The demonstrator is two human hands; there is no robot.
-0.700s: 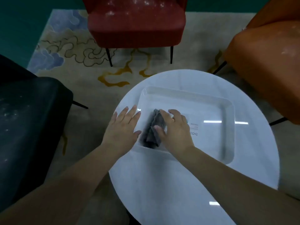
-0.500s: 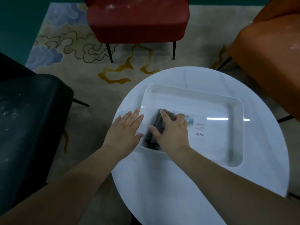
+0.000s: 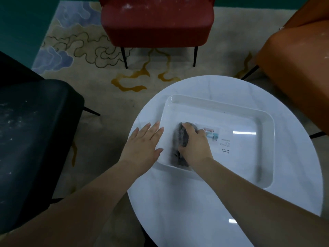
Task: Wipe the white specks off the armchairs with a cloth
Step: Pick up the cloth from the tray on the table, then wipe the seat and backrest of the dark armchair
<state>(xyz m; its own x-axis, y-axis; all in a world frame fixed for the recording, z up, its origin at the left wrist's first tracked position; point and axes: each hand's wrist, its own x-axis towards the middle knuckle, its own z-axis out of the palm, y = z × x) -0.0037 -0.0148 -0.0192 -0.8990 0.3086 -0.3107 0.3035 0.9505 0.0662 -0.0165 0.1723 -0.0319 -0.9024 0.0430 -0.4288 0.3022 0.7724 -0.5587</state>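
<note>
A: Cloth (image 3: 181, 138), the grey one, is in the near-left corner of the white tray (image 3: 249, 114), under the right hand (image 3: 195, 145). A moment ago those fingers lay flatter on it; now they are curled round it and bunch it up.

B: So I think the pick-up is starting. And the left hand (image 3: 142, 148)?

A: It lies flat with straight fingers on the tray's left rim and holds nothing, as before.

B: No wiping yet, then. Where is all this?

A: On a round white table (image 3: 178, 220) over a patterned rug (image 3: 106, 72). White specks show on the red armchair (image 3: 156, 22), the black armchair (image 3: 26, 131) and the orange armchair (image 3: 302, 68)
</note>
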